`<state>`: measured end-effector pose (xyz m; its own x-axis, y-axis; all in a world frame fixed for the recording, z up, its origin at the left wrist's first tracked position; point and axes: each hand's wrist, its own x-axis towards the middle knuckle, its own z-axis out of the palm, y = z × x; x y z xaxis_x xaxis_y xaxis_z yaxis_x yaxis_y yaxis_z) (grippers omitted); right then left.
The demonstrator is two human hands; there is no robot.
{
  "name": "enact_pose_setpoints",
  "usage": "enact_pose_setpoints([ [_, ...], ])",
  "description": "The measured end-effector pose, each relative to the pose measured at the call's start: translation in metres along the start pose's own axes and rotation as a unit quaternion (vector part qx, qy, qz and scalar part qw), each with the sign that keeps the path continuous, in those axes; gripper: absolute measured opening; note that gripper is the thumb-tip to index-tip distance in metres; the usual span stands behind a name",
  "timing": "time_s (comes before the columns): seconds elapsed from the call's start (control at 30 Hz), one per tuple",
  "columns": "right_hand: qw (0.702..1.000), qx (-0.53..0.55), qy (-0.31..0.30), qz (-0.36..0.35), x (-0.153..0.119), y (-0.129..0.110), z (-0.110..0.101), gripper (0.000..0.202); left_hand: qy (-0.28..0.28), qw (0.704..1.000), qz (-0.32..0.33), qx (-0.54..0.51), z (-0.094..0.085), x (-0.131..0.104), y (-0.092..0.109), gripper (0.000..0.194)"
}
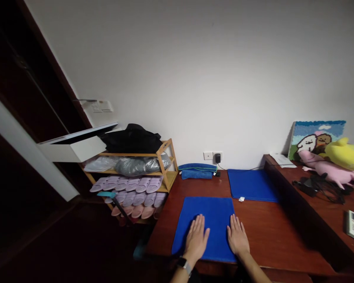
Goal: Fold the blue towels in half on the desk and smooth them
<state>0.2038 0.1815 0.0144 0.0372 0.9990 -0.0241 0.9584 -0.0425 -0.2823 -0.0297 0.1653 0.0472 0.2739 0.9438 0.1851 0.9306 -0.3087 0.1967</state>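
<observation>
A blue cloth (215, 232) lies spread flat on the reddish-brown wooden table (268, 232) in front of me. My left hand (197, 239) rests flat on the cloth's left part, fingers stretched out and thumb apart; a watch (183, 264) is on that wrist. At the cloth's right edge lies my right hand (237, 236), palm down and fingers extended, partly over the edge. Neither hand grips anything. Another blue cloth (252, 184) with a small white tag lies flat farther back on the right.
Rolled blue cloths (197, 171) lie by the wall under a socket with a black plug (217, 158). On the left stands a rack (165, 165) with several slippers, a black bag and a white box. Plush toys (327, 169) and cables sit on a raised surface at right.
</observation>
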Motion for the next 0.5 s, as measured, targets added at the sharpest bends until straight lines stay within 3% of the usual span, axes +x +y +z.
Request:
enact_pose_setpoints([
  [0.13,0.999,-0.019,-0.005,-0.039,-0.002,0.005,0.003,0.066,-0.033,0.989,0.13,-0.061,0.021,0.03,0.073,0.062],
  [0.23,0.998,-0.026,0.001,-0.056,-0.002,0.009,0.009,0.066,-0.047,0.986,0.139,-0.086,0.039,0.038,0.093,0.062],
  [0.33,0.999,-0.024,0.012,-0.044,0.001,0.01,0.015,0.065,-0.043,0.99,0.118,-0.068,0.041,0.033,0.069,0.062],
  [0.5,1.0,-0.017,0.02,-0.01,0.004,0.005,0.015,0.07,-0.033,0.999,0.027,-0.022,0.017,0.017,-0.025,0.065],
])
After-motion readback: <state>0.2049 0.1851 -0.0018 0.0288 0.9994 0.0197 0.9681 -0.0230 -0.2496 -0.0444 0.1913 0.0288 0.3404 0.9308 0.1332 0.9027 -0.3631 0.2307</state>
